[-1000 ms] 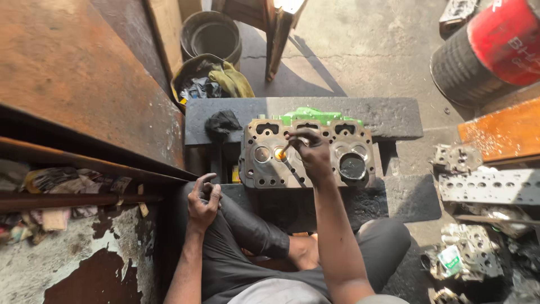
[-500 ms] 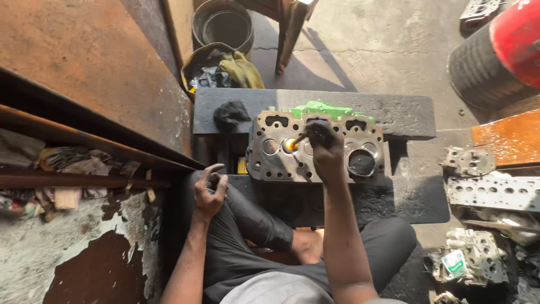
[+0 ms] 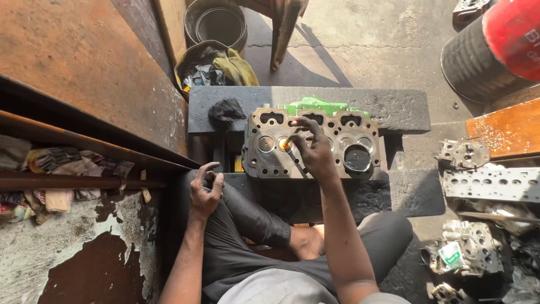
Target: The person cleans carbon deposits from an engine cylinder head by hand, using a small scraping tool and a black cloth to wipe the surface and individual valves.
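Observation:
A grey metal cylinder head (image 3: 332, 163) with round ports lies across two dark beams in front of me. My right hand (image 3: 311, 147) rests on top of it, fingers pinched on a thin stick-like tool (image 3: 290, 139) whose tip touches an orange-lit port (image 3: 283, 144). A small black round tin (image 3: 357, 158) sits on the head's right part. My left hand (image 3: 206, 188) hovers by my left knee, fingers curled loosely; whether it holds anything is hidden. A dark rag (image 3: 225, 111) lies on the far beam (image 3: 394, 107), and a green part (image 3: 315, 105) shows behind the head.
A rusty metal sheet (image 3: 73, 73) and a shelf of clutter stand at my left. A black tub (image 3: 216, 23) and a basin of rags (image 3: 216, 67) sit beyond the beam. Other cylinder heads (image 3: 489, 183), a tyre (image 3: 469, 59) and a red drum (image 3: 514, 34) lie at the right.
The view has shifted slightly. My right hand has stayed on the cylinder head with the tool at the port; my left hand remains by my knee.

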